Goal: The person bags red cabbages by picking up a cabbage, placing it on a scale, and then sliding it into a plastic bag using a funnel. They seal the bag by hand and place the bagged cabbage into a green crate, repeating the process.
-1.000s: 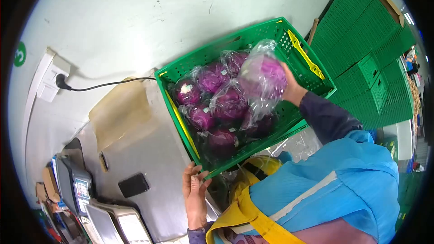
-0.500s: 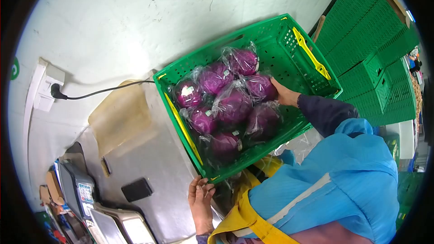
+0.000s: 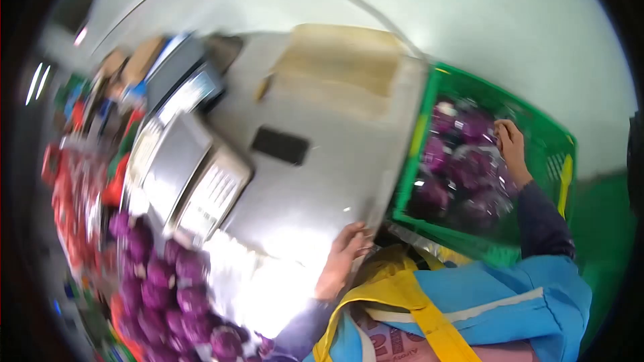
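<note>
A green crate [image 3: 419, 154] with yellow handles stands at the right and holds several purple cabbages [image 3: 473, 166] in clear wrap. Over the cabbages, near the upper middle of the crate, is my right hand [image 3: 512, 144], its fingers bent; motion blur hides whether they grip anything. My left hand [image 3: 345, 255] is by the front edge of the metal table [image 3: 322, 188], left of the crate's near corner, fingers curled and blurred. A black phone [image 3: 280, 145] lies on the table.
Scales [image 3: 194, 177] stand on the table's left side. Unwrapped purple cabbages [image 3: 168, 295] are piled at the lower left, below red plastic bags [image 3: 74, 208]. A tan sheet [image 3: 342, 64] lies at the back by the wall [image 3: 510, 27].
The view has swung left, bringing the scales and cabbage pile in. My right hand has moved from the cabbages' right side to above them. My left hand has come away from the crate's corner.
</note>
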The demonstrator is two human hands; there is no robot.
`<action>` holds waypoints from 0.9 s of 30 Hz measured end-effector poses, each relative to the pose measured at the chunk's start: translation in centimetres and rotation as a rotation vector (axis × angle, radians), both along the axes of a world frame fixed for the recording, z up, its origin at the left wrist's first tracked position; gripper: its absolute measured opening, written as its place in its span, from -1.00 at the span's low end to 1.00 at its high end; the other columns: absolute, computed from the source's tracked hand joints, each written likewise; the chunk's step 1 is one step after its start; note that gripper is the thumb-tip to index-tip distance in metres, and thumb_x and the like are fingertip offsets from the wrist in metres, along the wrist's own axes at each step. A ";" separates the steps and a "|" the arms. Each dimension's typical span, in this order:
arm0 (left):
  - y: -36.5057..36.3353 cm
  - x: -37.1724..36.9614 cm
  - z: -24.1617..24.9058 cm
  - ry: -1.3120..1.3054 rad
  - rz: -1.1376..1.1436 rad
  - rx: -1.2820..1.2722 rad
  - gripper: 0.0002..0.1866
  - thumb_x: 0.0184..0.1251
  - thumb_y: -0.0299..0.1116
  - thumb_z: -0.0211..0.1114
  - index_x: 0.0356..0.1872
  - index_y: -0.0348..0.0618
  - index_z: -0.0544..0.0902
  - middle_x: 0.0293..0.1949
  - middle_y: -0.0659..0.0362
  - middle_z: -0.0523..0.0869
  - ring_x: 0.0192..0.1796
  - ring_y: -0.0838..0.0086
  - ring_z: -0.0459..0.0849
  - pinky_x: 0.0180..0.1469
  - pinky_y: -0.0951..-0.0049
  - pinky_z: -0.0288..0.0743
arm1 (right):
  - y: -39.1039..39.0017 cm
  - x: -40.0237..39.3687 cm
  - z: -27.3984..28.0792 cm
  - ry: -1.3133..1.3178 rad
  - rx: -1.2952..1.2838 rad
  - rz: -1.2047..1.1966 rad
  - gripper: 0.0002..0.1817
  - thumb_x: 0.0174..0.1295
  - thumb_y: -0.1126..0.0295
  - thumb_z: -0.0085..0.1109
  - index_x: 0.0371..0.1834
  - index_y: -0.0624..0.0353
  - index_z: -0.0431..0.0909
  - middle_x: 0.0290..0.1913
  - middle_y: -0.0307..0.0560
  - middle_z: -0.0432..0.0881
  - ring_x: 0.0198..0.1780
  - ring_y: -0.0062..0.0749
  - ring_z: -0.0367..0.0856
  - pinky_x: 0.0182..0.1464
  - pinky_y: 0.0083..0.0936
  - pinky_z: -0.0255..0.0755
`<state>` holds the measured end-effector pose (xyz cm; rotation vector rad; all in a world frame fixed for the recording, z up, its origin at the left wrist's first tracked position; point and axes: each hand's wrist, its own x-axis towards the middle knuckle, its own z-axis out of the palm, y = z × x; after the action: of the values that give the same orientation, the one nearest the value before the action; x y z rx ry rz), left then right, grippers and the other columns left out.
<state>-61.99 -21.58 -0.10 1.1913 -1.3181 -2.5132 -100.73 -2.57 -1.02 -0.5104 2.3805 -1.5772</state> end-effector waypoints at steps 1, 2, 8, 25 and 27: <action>0.2 0.8 0.0 0.002 0.039 0.001 -0.65 0.40 -0.30 0.02 0.14 -0.20 0.37 -0.02 0.15 0.53 -0.07 0.50 0.53 0.01 0.51 0.42 | -3.4 1.2 0.7 0.009 -0.043 0.164 -0.83 0.26 0.39 -0.04 -0.18 0.20 0.49 -0.42 -0.32 0.49 -0.55 -0.77 0.28 -0.52 -0.74 0.16; 0.3 1.7 -0.1 0.006 0.079 0.005 -0.65 0.40 -0.29 0.02 0.14 -0.20 0.37 -0.02 0.16 0.53 -0.07 0.51 0.52 0.02 0.51 0.41 | -6.8 2.4 1.1 0.018 -0.085 0.329 -0.84 0.25 0.44 -0.03 -0.15 0.19 0.48 -0.40 -0.32 0.50 -0.55 -0.77 0.28 -0.52 -0.74 0.17; 1.7 9.0 -0.3 -0.005 0.325 -0.031 -0.62 0.39 -0.23 0.03 0.15 -0.16 0.36 0.01 0.17 0.49 -0.03 0.52 0.47 0.04 0.50 0.40 | -23.3 10.3 0.5 1.092 0.227 0.786 -0.27 -0.04 0.38 0.28 0.25 0.26 0.20 0.19 0.14 0.35 0.16 -0.02 0.37 0.15 -0.28 0.27; 14.5 36.9 1.1 -0.872 1.614 -0.829 -0.57 0.22 -0.39 0.20 0.11 -0.25 0.35 0.01 0.08 0.44 0.01 0.40 0.47 0.07 0.44 0.36 | -26.2 17.3 -2.2 0.981 0.257 1.171 -0.62 0.27 0.47 -0.13 0.12 0.44 0.32 0.06 0.33 0.43 0.10 0.10 0.41 0.14 -0.27 0.27; 15.6 39.5 -0.2 -1.250 1.498 -0.887 -0.45 0.17 -0.34 0.27 0.17 -0.23 0.29 0.09 0.04 0.37 0.08 0.35 0.43 0.12 0.42 0.34 | -22.3 22.0 -0.7 0.981 0.224 1.392 -0.63 0.20 0.52 -0.07 0.08 0.43 0.35 0.01 0.33 0.46 0.01 0.13 0.45 0.06 -0.26 0.32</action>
<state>-22.48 -5.98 -0.34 2.1240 -0.6974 -0.0434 -78.76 -24.85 -1.70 -2.5069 1.5912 -0.3691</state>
